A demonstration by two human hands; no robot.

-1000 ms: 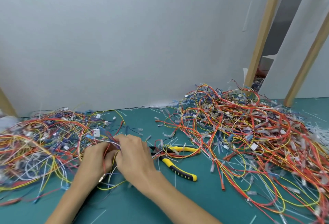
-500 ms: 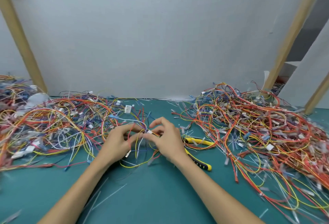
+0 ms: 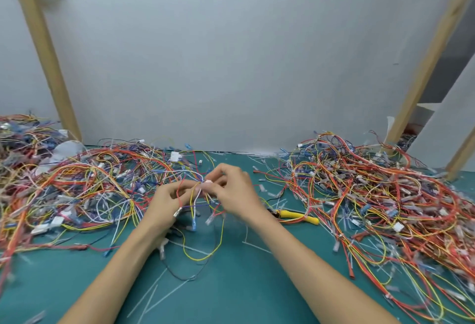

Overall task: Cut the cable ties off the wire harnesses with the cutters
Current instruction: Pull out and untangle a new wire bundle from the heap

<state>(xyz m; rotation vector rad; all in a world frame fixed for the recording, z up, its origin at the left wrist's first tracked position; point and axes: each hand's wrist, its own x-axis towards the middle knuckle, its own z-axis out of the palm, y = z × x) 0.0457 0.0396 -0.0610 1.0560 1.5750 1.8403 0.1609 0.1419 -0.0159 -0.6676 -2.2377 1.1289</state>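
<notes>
My left hand (image 3: 167, 200) and my right hand (image 3: 236, 190) meet above the green mat, both pinching one small wire harness (image 3: 200, 210) at its bundled point. Its red, yellow, blue and white wires hang down in loops to the mat, with small terminals at their ends. The yellow-handled cutters (image 3: 298, 217) lie on the mat just right of my right wrist, held by neither hand and partly under loose wires.
A big tangle of harnesses (image 3: 77, 184) covers the mat (image 3: 231, 293) on the left, and a larger orange-red pile (image 3: 385, 202) fills the right. Cut white cable ties (image 3: 159, 295) lie scattered near me. A white wall and slanted wooden posts (image 3: 48, 56) stand behind.
Both hands have lifted the small harness off the left pile and brought it toward the middle, raised over the mat. The view has swung left. The cutters stay where they lay.
</notes>
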